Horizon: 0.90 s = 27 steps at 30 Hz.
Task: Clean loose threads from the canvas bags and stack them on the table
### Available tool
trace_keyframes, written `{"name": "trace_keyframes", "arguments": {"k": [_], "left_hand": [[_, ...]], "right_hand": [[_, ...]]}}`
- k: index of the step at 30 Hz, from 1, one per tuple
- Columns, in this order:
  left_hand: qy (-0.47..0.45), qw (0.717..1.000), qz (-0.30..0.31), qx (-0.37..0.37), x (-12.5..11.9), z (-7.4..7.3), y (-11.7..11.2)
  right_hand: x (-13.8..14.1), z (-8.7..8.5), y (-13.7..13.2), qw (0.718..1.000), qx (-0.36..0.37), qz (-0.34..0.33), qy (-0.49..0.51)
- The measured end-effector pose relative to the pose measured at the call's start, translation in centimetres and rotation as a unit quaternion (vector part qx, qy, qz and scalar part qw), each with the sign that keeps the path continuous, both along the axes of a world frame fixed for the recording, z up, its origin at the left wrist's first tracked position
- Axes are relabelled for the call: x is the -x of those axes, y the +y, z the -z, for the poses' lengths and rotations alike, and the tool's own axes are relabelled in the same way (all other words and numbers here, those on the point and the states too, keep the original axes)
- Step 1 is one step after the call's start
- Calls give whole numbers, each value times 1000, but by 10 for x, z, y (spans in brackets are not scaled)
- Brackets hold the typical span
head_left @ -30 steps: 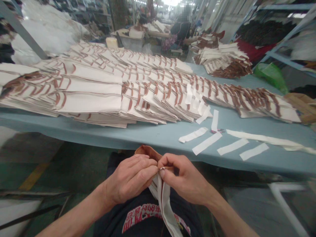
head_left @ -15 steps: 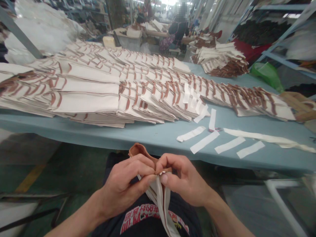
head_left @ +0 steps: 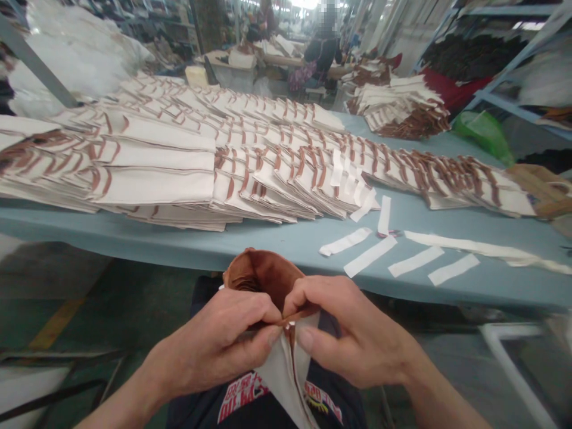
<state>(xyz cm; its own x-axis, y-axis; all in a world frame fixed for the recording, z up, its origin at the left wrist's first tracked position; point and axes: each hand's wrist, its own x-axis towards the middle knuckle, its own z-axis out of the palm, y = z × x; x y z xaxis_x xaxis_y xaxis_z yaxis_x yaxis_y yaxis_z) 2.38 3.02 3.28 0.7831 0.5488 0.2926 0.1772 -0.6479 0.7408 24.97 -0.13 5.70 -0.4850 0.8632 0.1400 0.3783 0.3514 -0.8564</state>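
I hold a cream cloth bag [head_left: 286, 372] with a brown lining [head_left: 261, 275] over my lap, below the table's front edge. My left hand [head_left: 218, 342] is closed, pinching the bag's rim from the left. My right hand [head_left: 353, 333] is closed too, pinching the same rim from the right, thumbs nearly touching at a small metal piece [head_left: 289, 326]. The brown mouth of the bag stands spread above my fingers. The cream body hangs down between my wrists.
A blue-grey table [head_left: 277, 241] carries long rows of stacked cream bags with brown handles [head_left: 179, 161]. Several white cloth strips [head_left: 369, 256] lie near its front right. Another stack [head_left: 402, 110] sits far right. A person sits at the back [head_left: 319, 53]. Shelving stands right.
The bag's brown mouth has spread wider and risen above my fingers. Both hands have come nearer and slightly lower, still pinching the rim.
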Motion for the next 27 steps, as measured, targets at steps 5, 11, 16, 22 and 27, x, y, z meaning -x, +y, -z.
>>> {"name": "trace_keyframes", "arguments": {"k": [5, 11, 16, 22, 27], "left_hand": [[30, 999, 20, 20, -2, 1, 4], [-3, 998, 27, 54, 1, 5, 6], [-23, 992, 41, 114, -1, 8, 11], [-53, 987, 11, 154, -1, 10, 14], [-29, 987, -1, 156, -1, 19, 16]], "right_hand": [[-5, -8, 11, 993, 100, -47, -49], [-3, -3, 19, 984, 133, -114, -32], [2, 5, 15, 988, 105, -111, -8], [12, 16, 7, 999, 11, -15, 26], [15, 28, 6, 996, -75, 18, 52]]}}
